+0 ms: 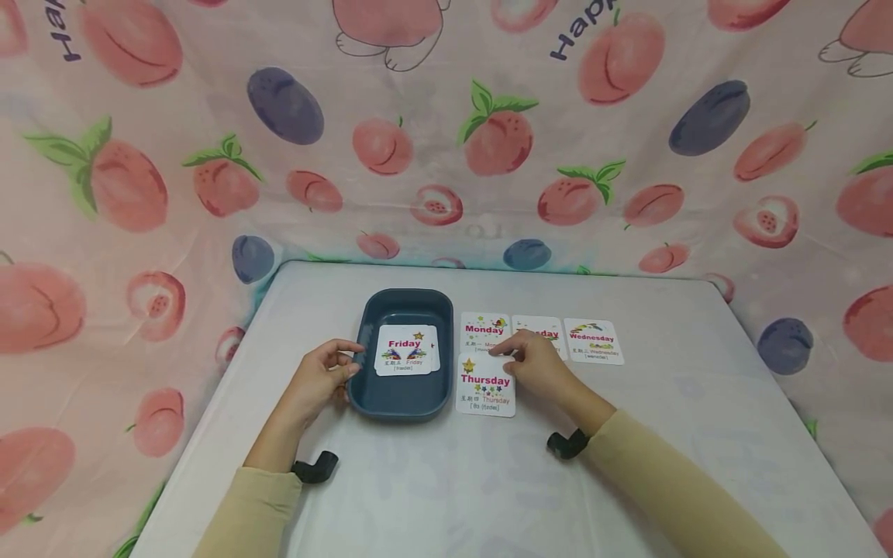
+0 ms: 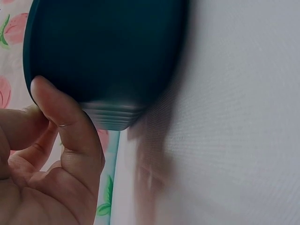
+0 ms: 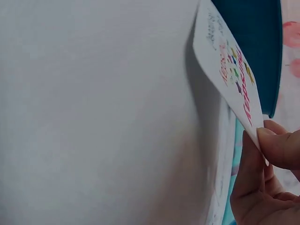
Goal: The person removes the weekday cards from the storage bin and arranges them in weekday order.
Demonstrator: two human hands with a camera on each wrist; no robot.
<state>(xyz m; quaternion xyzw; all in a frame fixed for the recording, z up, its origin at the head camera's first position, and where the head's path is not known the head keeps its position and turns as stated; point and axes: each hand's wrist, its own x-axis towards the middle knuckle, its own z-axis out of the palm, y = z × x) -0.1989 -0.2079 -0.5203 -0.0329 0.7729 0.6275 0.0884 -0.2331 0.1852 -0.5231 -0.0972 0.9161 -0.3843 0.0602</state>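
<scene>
My right hand point(image 1: 543, 370) pinches the upper right corner of a white card point(image 1: 483, 394) printed "Thursday". In the right wrist view this card point(image 3: 229, 65) tilts, its held corner raised between thumb and finger. My left hand point(image 1: 315, 389) holds the left rim of a dark blue tray point(image 1: 401, 415), thumb on the near side. Inside the tray lies a "Friday" card point(image 1: 405, 350), covering most of at least one other card point(image 1: 436, 356). Just beyond the Thursday card is a "Monday" card point(image 1: 481, 328). Beside it a card ending in "sday" point(image 1: 547, 324) is partly behind my right hand.
A "Wednesday" card point(image 1: 593, 342) lies at the right end of the far row. Everything is on a white-covered table point(image 1: 446, 496). A fruit-printed cloth point(image 1: 432, 139) hangs behind the table's far edge. Black curved pieces point(image 1: 317, 467) show at both wrists.
</scene>
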